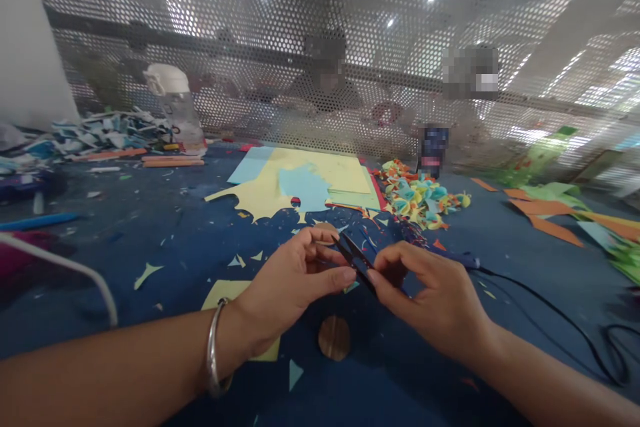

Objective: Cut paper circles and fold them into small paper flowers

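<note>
Black scissors (356,259) are located between the two hands, above the tabletop. Long axis: diagonal, with the tips directed forward and left, toward the fingers of the left hand (295,277), and the rear end toward the right hand (435,290). The blade tips stand slightly apart. Right hand: clamped on the scissors, thumb and fingers together on the rear part. Left hand: thumb and fingers curled at the blades; whether they grip a small piece cannot be told. A brown disc (335,338) lies below, between the wrists. Surface: blue tabletop (187,250), strewn with paper scraps. Beyond the hands lie stacked paper sheets (345,170); to their right, a cluster of folded paper pieces (413,193). A bottle (183,117) stands at far left. A perforated panel (240,103) bounds the rear; people show blurred behind it.
</note>
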